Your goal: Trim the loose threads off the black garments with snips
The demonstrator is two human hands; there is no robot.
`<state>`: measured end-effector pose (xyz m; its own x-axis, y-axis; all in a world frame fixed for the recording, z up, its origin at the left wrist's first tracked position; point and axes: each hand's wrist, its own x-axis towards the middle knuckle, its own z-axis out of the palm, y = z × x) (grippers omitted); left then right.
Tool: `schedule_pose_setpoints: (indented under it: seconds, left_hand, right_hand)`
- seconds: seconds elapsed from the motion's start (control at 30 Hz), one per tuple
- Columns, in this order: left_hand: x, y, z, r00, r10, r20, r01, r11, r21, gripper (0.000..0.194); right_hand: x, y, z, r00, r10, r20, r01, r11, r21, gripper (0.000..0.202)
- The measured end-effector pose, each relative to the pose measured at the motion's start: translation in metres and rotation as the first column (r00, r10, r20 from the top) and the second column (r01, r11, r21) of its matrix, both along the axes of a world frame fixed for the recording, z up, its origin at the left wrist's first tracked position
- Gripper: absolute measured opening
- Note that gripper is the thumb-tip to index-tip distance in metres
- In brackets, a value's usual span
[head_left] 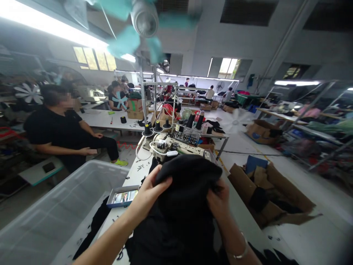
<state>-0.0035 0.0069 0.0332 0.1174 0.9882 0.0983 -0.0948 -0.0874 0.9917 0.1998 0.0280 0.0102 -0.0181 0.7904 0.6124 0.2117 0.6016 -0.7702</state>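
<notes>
A piece of black fabric (pixel 187 184) is held up in front of the sewing machine (pixel 182 146) and hangs down toward the bottom of the view. My left hand (pixel 153 189) grips its upper left edge, thumb over the cloth. On the other side, my right hand (pixel 219 198) is closed on the right edge, its fingertips partly hidden by the folds. The fabric covers part of the white table (pixel 140 163). Black thread cones (pixel 157 126) stand behind the machine.
Left of the table is a large translucent bin (pixel 79 187). A phone (pixel 125 196) lies in a small box on the table's left side. A seated person (pixel 60 129) is at the left. An open cardboard box (pixel 289 184) stands on the floor at right. A fan (pixel 145 22) hangs overhead.
</notes>
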Motion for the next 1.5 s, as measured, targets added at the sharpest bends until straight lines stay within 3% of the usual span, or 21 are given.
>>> schedule_pose_setpoints:
  seconds: [0.1,0.17,0.23,0.3,0.5,0.7,0.87,1.1,1.27,1.5]
  left_hand:
    - [-0.013,0.001,-0.003,0.97,0.13,-0.206,-0.077,0.967,0.244,0.068]
    - [-0.016,0.0,0.0,0.912,0.142,-0.384,0.031,0.911,0.411,0.074]
    - [-0.016,-0.001,0.005,0.832,0.061,-0.551,0.215,0.88,0.423,0.047]
    - [-0.014,-0.002,0.007,0.78,-0.004,-0.626,0.305,0.876,0.374,0.021]
    - [-0.015,0.002,-0.003,0.823,-0.109,-0.558,0.328,0.892,0.31,0.035]
    - [-0.018,0.006,-0.019,0.765,0.085,-0.639,0.166,0.932,0.322,0.019]
    - [-0.019,0.0,-0.022,0.776,0.18,-0.604,0.074,0.925,0.372,0.014]
    - [-0.011,0.001,-0.018,0.796,0.035,-0.604,0.162,0.95,0.269,0.027]
    - [-0.012,0.005,-0.019,0.785,0.054,-0.618,0.179,0.934,0.31,0.016]
    - [-0.015,0.004,-0.023,0.76,-0.016,-0.65,0.26,0.924,0.281,0.013]
  right_hand:
    - [-0.008,-0.006,0.006,0.94,0.271,0.207,-0.275,0.961,-0.008,0.027]
    - [-0.017,-0.01,0.004,0.861,0.405,0.308,-0.396,0.913,-0.093,0.036]
    - [-0.025,-0.013,-0.002,0.819,0.465,0.337,-0.445,0.885,-0.14,0.041]
    - [-0.029,-0.016,-0.009,0.819,0.481,0.312,-0.46,0.876,-0.145,0.042]
    - [-0.027,-0.02,-0.024,0.861,0.472,0.189,-0.43,0.874,-0.224,0.045]
    - [-0.03,-0.024,-0.029,0.899,0.396,0.188,-0.357,0.91,-0.209,0.048]
    - [-0.032,-0.022,-0.037,0.939,0.301,0.168,-0.271,0.946,-0.178,0.046]
    - [-0.03,-0.02,-0.02,0.917,0.324,0.234,-0.311,0.946,-0.092,0.044]
    - [-0.029,-0.017,-0.013,0.917,0.324,0.232,-0.304,0.945,-0.117,0.039]
    - [-0.03,-0.014,-0.009,0.918,0.319,0.235,-0.289,0.945,-0.155,0.032]
